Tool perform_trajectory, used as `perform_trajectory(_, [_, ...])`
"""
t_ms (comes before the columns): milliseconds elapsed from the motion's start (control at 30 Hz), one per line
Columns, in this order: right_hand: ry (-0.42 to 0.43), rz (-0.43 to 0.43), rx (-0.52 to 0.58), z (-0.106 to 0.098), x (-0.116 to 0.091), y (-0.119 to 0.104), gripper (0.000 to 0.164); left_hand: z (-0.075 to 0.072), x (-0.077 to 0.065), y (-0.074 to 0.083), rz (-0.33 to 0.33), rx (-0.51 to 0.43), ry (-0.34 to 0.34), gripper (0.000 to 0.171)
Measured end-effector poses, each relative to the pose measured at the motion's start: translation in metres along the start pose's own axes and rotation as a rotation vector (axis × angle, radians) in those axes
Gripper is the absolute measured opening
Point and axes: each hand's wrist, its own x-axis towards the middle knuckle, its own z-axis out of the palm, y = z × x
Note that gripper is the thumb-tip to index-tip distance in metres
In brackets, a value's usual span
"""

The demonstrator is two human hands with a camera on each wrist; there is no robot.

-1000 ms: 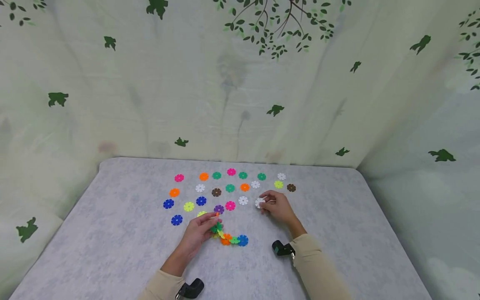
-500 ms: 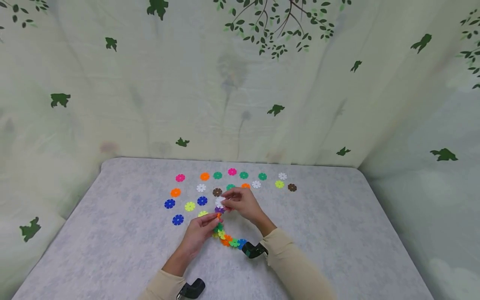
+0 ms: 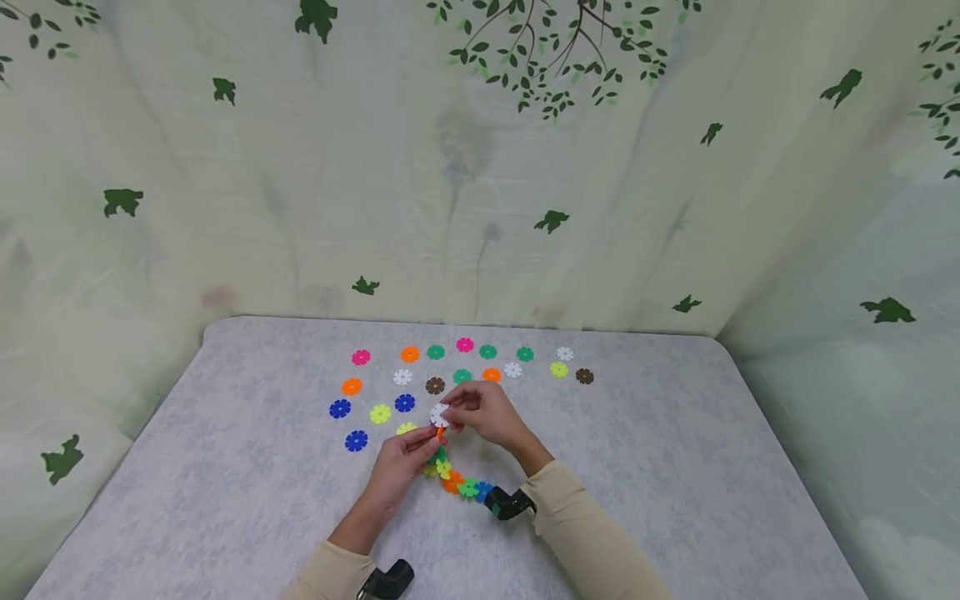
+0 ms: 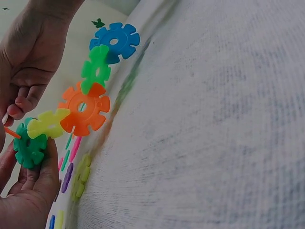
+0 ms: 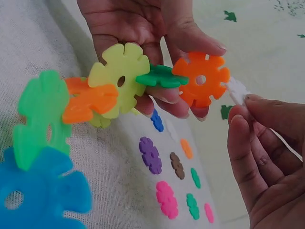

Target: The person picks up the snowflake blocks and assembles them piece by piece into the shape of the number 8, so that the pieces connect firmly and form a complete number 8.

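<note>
My left hand point(image 3: 401, 467) holds a chain of interlocked plastic snowflake discs by its far end, pinching an orange disc point(image 5: 214, 78). Beyond that disc come a dark green one point(image 4: 29, 145), a yellow one point(image 5: 107, 74), another orange one point(image 4: 86, 112), a light green one point(image 4: 95, 71) and a blue one point(image 4: 126, 40). Between thumb and fingers, my right hand point(image 3: 487, 414) pinches a white disc point(image 3: 438, 414). In the right wrist view, the white disc's edge meets the rim of the held orange disc; how deep the slots fit is unclear.
Loose discs lie flat beyond the hands, among them a brown disc point(image 3: 435, 386), a pink disc point(image 3: 465, 344) and a blue disc point(image 3: 356, 441). A purple disc point(image 5: 150, 155) is hidden from the head view. The grey tabletop point(image 3: 712, 467) ends at a leaf-patterned cloth wall point(image 3: 480, 208).
My right hand has carried the white disc leftward from the table to the orange end of the chain, then slightly down against it. The left hand has stayed nearly still.
</note>
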Motion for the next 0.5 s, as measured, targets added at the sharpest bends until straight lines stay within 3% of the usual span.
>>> perform_trajectory(167, [-0.005,-0.017,0.018,-0.002,-0.009,-0.019,0.015,0.001,0.0,-0.001,-0.001,0.003,0.015,0.036])
perform_trajectory(500, [-0.025,-0.067,-0.007,0.005,-0.012,-0.023,0.012,0.003,-0.002,0.0,0.018,0.041,0.062,0.035])
